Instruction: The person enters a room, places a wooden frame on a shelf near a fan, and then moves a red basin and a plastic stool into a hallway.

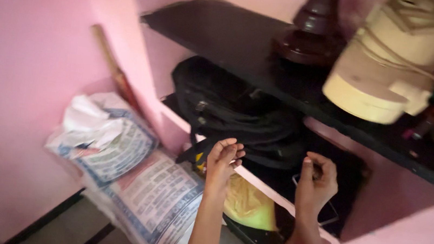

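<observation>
The left hand (224,158) was raised in front of the recessed pink wall shelves, its fingers curled loosely inward with nothing plainly held between them; the right hand (317,180) stood beside it at about the same height, closed into a loose fist, and whether it pinched something small I could not tell; the two hands were near each other but apart. The thing nearest them was the black fabric backpack (229,110) slumped on the lower shelf, lying just above and beyond the left fingertips and spread with its long axis running across the shelf from left to right; a dark strap hung from it over the pale pink shelf edge (261,186), close by the left hand, which was the nearer of the two. Below that edge a crumpled yellow plastic bag (248,204) showed between the forearms. On the dark upper shelf board (221,32) stood a dark brown turned wooden piece (311,37) and a cream-coloured round appliance wound with cord (392,65), with small red and green objects blurred at the far right. Down to the left, white woven sacks with blue print (134,178) lay heaped against the pink wall, a wooden stick (112,63) leaning behind them.
</observation>
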